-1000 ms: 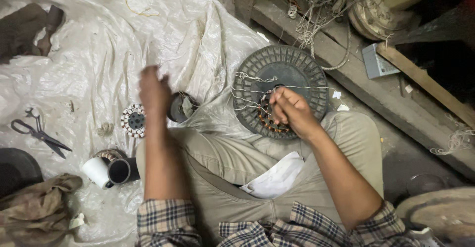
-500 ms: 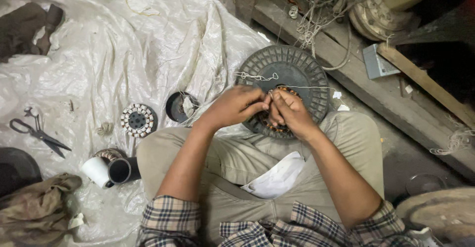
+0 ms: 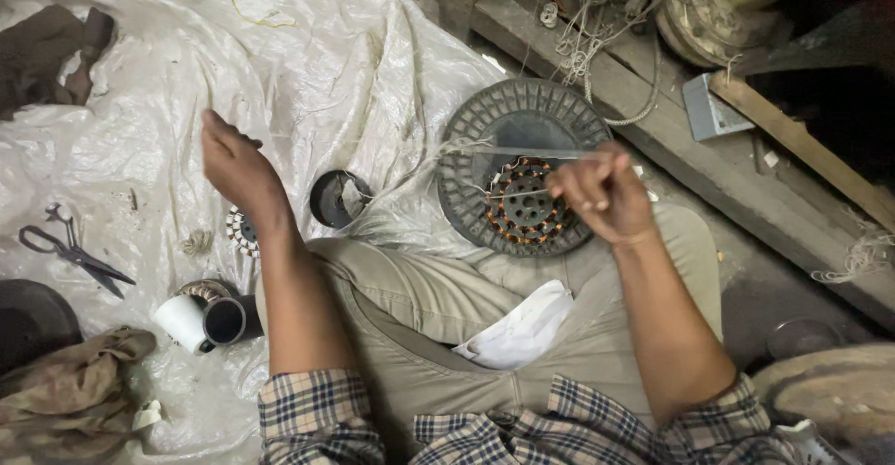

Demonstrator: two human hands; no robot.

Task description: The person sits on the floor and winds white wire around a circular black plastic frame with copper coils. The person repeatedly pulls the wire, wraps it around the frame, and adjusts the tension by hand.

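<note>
Two hands — one stator (image 3: 525, 206); one scissors (image 3: 70, 251).

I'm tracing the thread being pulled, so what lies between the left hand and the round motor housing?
In the head view, a small dark round cup sits on the white plastic sheet between left hand and housing.

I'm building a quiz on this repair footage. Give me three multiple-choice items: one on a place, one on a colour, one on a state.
1. Where do the scissors lie?
A. on the white plastic sheet
B. on the round grey housing
C. in the person's lap

2. What colour is the cup?
A. red
B. white
C. green

3. How is the right hand?
A. flat and open
B. fingers pinched on a thin wire
C. out of view

Answers: 1 A, they rest on the sheet at far left; 2 B, its side is white; 3 B, fingers close on wire above the copper windings.
</note>
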